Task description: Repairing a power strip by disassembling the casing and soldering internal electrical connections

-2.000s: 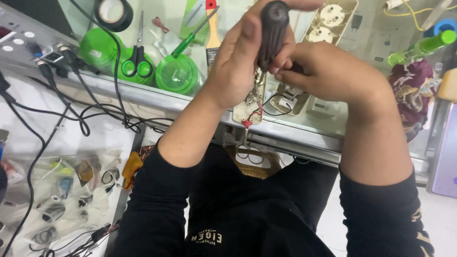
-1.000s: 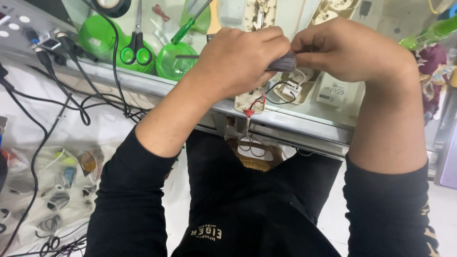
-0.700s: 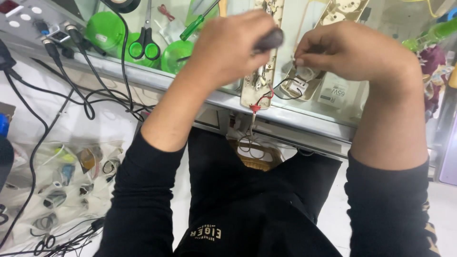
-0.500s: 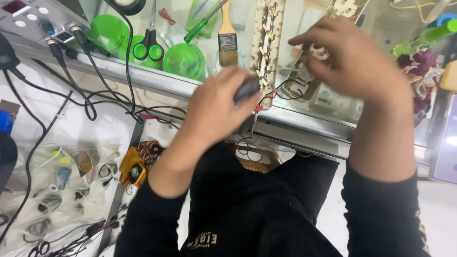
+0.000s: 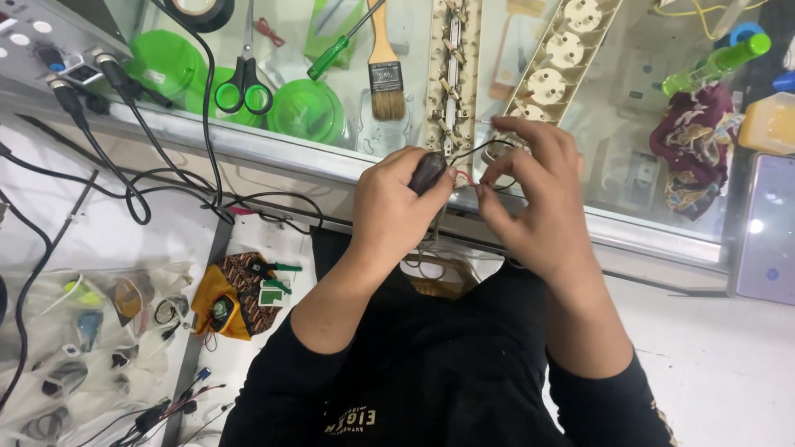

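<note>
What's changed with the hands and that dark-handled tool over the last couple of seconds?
The left hand brought the dark-handled tool down from upright to the counter edge, keeping its grip. The right hand let go of it and now pinches thin wires. The scissors and brush stayed put.

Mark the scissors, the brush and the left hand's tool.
scissors [image 5: 243,85], head view, green handle loops
brush [image 5: 386,77], head view, metal ferrule
tool [image 5: 428,170], head view, dark handle gripped in the left hand [image 5: 396,211]
</note>
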